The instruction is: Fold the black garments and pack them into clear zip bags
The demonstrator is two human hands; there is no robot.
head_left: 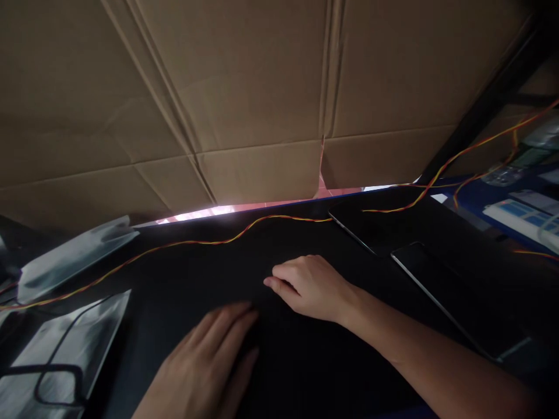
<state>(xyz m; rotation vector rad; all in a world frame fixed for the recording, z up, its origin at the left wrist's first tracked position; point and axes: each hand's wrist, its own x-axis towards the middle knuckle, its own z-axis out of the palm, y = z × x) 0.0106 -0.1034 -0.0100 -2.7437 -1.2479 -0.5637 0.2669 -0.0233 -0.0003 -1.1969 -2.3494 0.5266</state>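
Observation:
My right hand (312,288) rests over the black tabletop (183,302) with its fingers curled in and the thumb along them. Whatever is inside that hand, if anything, is hidden. Lower and to the left, my left hand (205,355) is slightly blurred, palm down, its fingers stretched out and the thumb apart. No object shows in it. Right of my right hand lie two dark flat panels with light edges, a nearer one (445,297) and a farther one (362,230).
A large cardboard sheet (253,93) stands along the back. A red-yellow twisted wire (205,242) runs across the table. At left lie a translucent bag (78,256) and a silvery pouch (94,331) with a black cable. A clear bottle (506,173) and blue-white box (526,218) are at right.

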